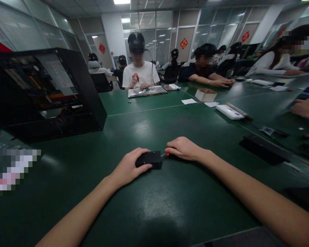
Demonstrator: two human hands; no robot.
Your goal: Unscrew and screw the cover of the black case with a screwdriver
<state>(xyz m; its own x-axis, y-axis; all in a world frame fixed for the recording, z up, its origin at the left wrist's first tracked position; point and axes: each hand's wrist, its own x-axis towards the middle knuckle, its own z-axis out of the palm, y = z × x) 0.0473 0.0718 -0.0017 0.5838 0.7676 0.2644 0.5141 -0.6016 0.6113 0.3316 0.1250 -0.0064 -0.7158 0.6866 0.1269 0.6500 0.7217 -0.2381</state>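
Green tabletop (170, 206) in a busy workroom: the left hand (128, 167) clamps a small black box (149, 159) under its fingers, while the right hand (182, 148) pinches an orange-handled screwdriver (166, 154) against the box's edge; a slipping tip could skid the box.

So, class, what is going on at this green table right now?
A person's left hand holds a small black box flat on the green table. The right hand grips an orange-handled screwdriver with its tip at the box's edge. An open computer case stands to the left. Other people work across the table.
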